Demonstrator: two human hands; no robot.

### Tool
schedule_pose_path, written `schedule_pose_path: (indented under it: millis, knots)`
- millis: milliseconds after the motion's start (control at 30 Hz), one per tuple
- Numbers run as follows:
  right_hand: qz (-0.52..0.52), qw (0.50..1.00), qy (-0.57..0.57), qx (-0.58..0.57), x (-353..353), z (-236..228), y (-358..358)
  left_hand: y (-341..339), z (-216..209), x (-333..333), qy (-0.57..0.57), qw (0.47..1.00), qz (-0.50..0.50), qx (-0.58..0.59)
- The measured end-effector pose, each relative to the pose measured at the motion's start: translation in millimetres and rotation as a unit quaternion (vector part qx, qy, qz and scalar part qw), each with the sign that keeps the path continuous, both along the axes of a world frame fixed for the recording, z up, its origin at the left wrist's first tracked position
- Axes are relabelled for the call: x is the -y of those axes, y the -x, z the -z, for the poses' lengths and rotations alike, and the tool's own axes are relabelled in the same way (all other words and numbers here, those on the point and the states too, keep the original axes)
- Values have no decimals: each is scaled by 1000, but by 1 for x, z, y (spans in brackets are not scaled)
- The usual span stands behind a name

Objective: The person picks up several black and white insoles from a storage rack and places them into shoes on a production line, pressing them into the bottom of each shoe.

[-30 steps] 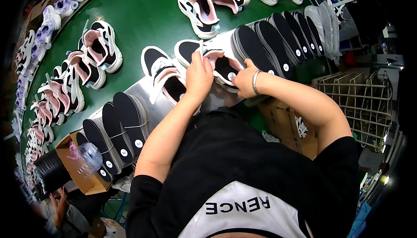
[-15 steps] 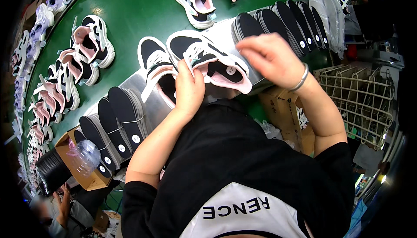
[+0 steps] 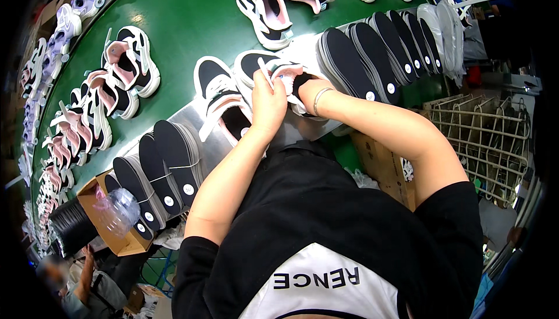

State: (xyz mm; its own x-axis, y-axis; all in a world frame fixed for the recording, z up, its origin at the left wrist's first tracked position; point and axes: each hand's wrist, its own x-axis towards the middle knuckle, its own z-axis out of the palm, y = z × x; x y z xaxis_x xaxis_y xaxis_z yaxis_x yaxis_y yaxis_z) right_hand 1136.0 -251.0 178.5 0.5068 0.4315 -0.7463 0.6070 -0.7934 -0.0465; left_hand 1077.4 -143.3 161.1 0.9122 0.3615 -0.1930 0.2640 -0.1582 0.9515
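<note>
A black, white and pink sneaker (image 3: 249, 61) rests on the metal ledge in front of me, toe pointing away. My left hand (image 3: 269, 104) is closed on its tongue and laces. My right hand (image 3: 309, 89) reaches into the shoe's opening, so its fingers are hidden inside. Touching it on the left stands a matching sneaker (image 3: 214, 77), its pink-lined collar open. To the right lie stacks of black insoles (image 3: 343, 62) with round white stickers, and more bundled insoles (image 3: 174, 153) lie to the left.
Similar sneakers stand in rows on the green table (image 3: 186, 10), with purple shoes (image 3: 70, 22) along its far left. An open cardboard box (image 3: 96, 217) holding clear plastic sits at lower left. A wire basket (image 3: 477, 138) is at right. Another person (image 3: 87, 284) appears at lower left.
My right hand has moved left and down from above the shoe into its opening. My left hand stays on the tongue, and the view has shifted slightly.
</note>
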Motion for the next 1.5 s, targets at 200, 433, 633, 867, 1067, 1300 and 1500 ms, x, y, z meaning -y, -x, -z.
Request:
schedule_pose_path:
  millis: [200, 433, 633, 867, 1067, 1300, 1500]
  knots:
    - [3, 1000, -29, 11, 11, -2, 1, -2, 2, 4, -28, 999, 0, 29]
    - [-45, 999, -4, -24, 17, -3, -6, -5, -6, 2, -62, 997, 33, 24]
    - [-87, 975, -202, 18, 52, -68, -7, 43, -52, -27, -14, 994, 49, 101]
    - [-195, 980, -33, -31, 63, -18, 4, 66, -34, -20, -193, 976, 98, 30]
    - [-154, 987, -41, -35, 44, -33, 20, 57, -48, -9, -445, 881, 151, -60]
    - [-101, 987, -98, -74, -16, -27, 64, 57, -43, -13, -458, 880, 105, -78]
    - [-35, 907, -419, 24, -10, -37, 66, 25, -17, -55, -354, 933, 63, -20]
